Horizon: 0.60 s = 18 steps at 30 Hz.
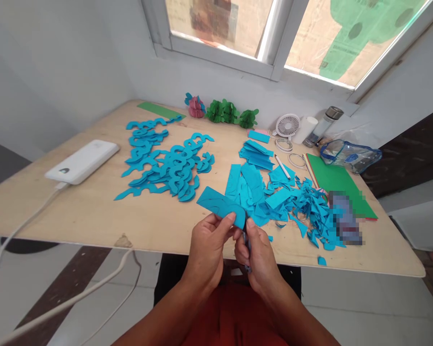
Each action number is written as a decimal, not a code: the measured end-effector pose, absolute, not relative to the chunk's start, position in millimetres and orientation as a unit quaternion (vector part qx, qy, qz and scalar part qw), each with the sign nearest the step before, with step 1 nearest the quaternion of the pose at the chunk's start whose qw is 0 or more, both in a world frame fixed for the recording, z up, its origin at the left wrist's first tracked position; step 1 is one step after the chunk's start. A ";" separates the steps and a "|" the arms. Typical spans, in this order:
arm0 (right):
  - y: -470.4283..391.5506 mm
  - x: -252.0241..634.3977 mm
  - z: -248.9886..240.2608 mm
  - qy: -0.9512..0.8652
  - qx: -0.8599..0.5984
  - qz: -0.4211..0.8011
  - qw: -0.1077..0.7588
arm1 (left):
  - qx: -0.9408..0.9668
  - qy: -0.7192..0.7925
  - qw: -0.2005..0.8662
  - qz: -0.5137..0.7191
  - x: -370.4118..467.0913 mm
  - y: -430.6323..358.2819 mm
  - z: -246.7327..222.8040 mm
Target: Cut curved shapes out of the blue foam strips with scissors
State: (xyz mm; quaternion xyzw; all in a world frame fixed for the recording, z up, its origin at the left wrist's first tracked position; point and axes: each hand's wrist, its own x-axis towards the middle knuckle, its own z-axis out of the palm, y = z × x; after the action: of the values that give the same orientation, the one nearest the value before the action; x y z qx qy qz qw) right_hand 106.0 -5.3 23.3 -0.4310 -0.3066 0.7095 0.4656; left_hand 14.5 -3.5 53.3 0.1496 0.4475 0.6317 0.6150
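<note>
My left hand pinches a blue paper strip that has dark curved lines drawn on it. In my right hand is a pair of scissors, its blades at the strip's right end and its handles mostly covered by my fingers. Both hands are close together over the table's front edge. Just beyond them spreads a heap of blue paper scraps. Wavy blue cutouts lie in overlapping rows to the left.
A white power bank with a cable rests on the table at left. Folded blue paper, a white pen, a small fan, a bottle, a clear pouch and green sheets are farther right. Green paper figures line the wall.
</note>
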 end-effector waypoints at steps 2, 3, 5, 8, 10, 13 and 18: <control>-5.5 106.2 23.7 -0.307 -0.431 0.709 0.465 | 0.148 0.453 0.614 0.629 14.2 -4.1 55.0; -5.6 106.4 23.8 -0.308 -0.432 0.709 0.465 | 0.148 0.456 0.613 0.628 14.3 -4.4 55.6; -5.7 106.5 23.9 -0.311 -0.431 0.708 0.465 | 0.148 0.461 0.607 0.630 14.7 -5.0 56.2; -6.3 106.0 24.4 -0.317 -0.431 0.705 0.466 | 0.144 0.466 0.598 0.636 15.6 -5.3 55.3; -6.9 105.1 24.9 -0.321 -0.431 0.703 0.466 | 0.142 0.471 0.594 0.637 16.0 -5.3 54.7; -7.9 103.6 25.4 -0.322 -0.434 0.698 0.470 | 0.141 0.473 0.591 0.639 16.2 -5.3 55.5; -8.5 102.5 26.7 -0.322 -0.440 0.693 0.472 | 0.140 0.467 0.595 0.640 16.3 -6.1 58.4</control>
State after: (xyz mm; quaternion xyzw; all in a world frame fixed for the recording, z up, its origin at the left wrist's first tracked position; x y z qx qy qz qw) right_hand 102.5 -8.5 26.7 -0.4401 -0.3219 0.6929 0.4718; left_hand 16.3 -6.1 58.4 0.1397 0.4670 0.6395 0.5945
